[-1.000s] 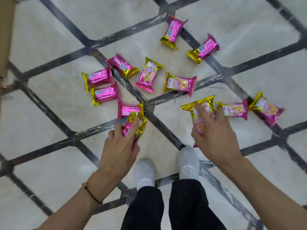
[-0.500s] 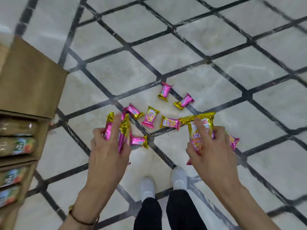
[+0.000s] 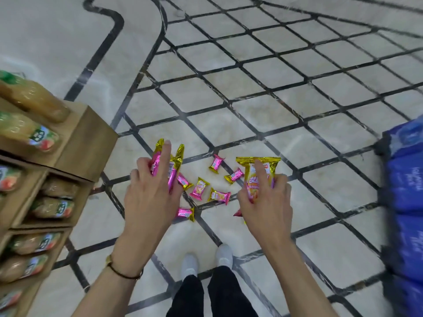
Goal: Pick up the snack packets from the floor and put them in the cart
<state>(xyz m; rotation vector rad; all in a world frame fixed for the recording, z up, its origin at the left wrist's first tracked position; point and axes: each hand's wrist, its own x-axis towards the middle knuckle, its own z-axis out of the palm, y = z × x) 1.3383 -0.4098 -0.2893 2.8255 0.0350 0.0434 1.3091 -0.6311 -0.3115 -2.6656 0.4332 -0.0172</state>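
Cannot count the packets [image 3: 175, 161] gripped in the left hand [image 3: 151, 202]: lower halves hidden behind fingers and palm. Same with the larger packet [image 3: 253, 175] in the right hand [image 3: 265, 207], bottom half covered, print smeared. Only a red corner [image 3: 238, 213] peeking from under that hand, the rest concealed. Print on the loose packets [image 3: 218, 195] lying mid floor [image 3: 251, 106] too small to read. Wooden shelf [image 3: 87, 138] at the floor's left edge cut off by the frame, bottles [image 3: 29, 133] on it blurred, labels unreadable. Blue packs [image 3: 405, 179] at the floor's right edge cropped and blurred, white lettering illegible. Legs [image 3: 206, 298] and forearms [image 3: 304, 282] cut off at the bottom edge.
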